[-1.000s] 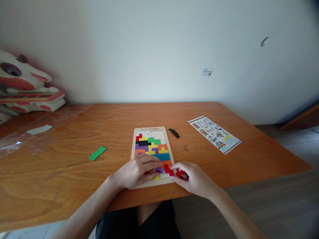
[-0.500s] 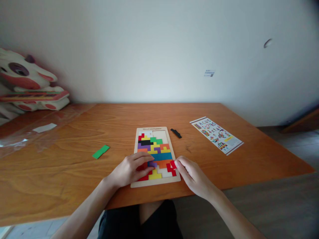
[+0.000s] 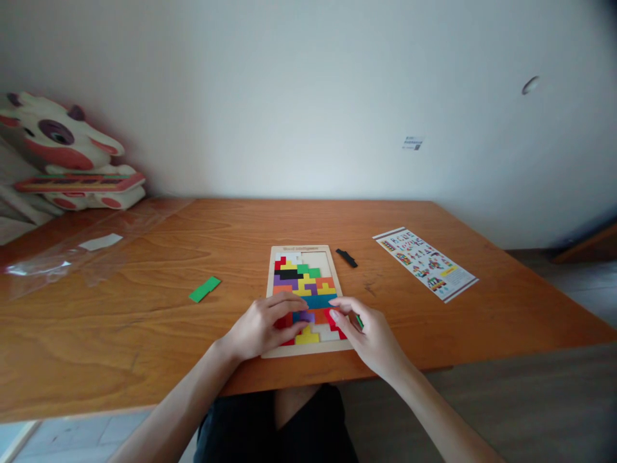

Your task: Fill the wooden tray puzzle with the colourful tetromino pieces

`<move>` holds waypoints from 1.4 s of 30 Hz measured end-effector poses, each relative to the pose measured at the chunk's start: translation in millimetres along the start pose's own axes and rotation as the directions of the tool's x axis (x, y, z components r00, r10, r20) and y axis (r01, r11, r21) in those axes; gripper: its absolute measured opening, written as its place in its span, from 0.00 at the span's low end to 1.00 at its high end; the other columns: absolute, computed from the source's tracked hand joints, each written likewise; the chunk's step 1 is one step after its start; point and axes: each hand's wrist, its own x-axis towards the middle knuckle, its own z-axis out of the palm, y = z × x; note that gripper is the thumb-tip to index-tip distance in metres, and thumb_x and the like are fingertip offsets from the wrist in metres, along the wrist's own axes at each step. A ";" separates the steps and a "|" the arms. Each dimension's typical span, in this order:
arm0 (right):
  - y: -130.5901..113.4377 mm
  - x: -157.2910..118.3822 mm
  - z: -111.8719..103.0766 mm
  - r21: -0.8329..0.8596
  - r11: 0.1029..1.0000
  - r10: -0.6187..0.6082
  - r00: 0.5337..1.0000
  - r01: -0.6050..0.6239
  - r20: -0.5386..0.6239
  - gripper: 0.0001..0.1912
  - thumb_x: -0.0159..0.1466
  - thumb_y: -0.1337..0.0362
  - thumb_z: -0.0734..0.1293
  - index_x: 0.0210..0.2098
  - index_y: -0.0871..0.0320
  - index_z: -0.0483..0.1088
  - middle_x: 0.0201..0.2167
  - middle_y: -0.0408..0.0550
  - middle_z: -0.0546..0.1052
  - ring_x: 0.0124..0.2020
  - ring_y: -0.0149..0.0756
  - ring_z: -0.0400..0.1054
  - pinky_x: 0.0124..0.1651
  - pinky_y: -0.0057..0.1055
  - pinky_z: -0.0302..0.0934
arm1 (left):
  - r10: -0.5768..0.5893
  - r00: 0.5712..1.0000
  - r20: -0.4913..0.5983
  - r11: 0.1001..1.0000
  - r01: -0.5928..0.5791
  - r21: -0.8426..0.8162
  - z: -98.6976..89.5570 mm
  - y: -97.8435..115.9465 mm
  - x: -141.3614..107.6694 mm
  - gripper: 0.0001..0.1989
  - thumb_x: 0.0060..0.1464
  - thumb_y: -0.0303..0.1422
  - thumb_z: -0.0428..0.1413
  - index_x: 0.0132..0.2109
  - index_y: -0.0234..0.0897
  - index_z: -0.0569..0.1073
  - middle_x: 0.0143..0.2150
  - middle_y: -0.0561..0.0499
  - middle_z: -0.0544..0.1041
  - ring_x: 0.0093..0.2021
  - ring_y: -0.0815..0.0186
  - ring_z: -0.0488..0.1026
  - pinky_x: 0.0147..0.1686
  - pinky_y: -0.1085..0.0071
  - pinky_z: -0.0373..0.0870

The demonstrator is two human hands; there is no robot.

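A wooden puzzle board (image 3: 312,352) lies near the table's front edge, filled with coloured block pieces except for a bare strip at its top right. My left hand (image 3: 260,325) rests over its lower left, thumb and fingers apart, covering several pieces. Over the lower right edge is my right hand (image 3: 369,331), thumb and index finger spread. A red puzzle piece (image 3: 332,318) lies at its thumb tip. Behind the thumb shows part of a green piece (image 3: 359,321); whether the curled fingers hold it or it lies on the table, I cannot tell.
Left of the board lies a green piece (image 3: 205,289), and a black piece (image 3: 347,258) sits beyond its top right corner. A printed pattern sheet (image 3: 427,263) is to the right. Clear plastic wrap (image 3: 48,263) and a cow-shaped toy keyboard (image 3: 80,183) occupy the left.
My right hand has moved inward over the board, and its thumb and finger have parted from the red piece they were pinching. My left hand stays on the board. The view shifted slightly left.
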 end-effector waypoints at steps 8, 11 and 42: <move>1.4 -13.5 -1.9 -0.041 0.989 -0.141 0.986 0.145 0.084 0.14 0.71 0.63 0.56 0.51 0.53 0.68 0.46 0.51 0.76 0.46 0.39 0.72 0.50 0.35 0.66 | 0.118 0.976 0.185 0.984 -0.089 -0.155 4.8 15.7 -0.6 0.19 0.61 0.32 0.56 0.58 0.39 0.68 0.51 0.43 0.76 0.50 0.63 0.75 0.49 0.68 0.74; 6.4 -15.1 0.1 -0.051 0.986 -0.152 0.984 0.157 0.090 0.13 0.71 0.64 0.56 0.51 0.52 0.68 0.45 0.50 0.76 0.46 0.38 0.71 0.50 0.34 0.65 | 0.160 0.964 0.211 0.984 -0.140 -0.110 6.8 13.1 0.1 0.19 0.61 0.32 0.55 0.58 0.38 0.68 0.50 0.43 0.77 0.50 0.62 0.74 0.51 0.65 0.72; -13.5 -0.8 36.5 -0.266 0.963 -0.053 0.997 0.036 -0.058 0.08 0.63 0.60 0.68 0.28 0.55 0.73 0.31 0.47 0.76 0.31 0.35 0.71 0.35 0.30 0.65 | -0.130 0.985 -0.114 0.972 0.150 0.181 8.1 -0.3 -1.3 0.16 0.58 0.35 0.58 0.53 0.36 0.73 0.48 0.43 0.78 0.45 0.61 0.78 0.46 0.65 0.78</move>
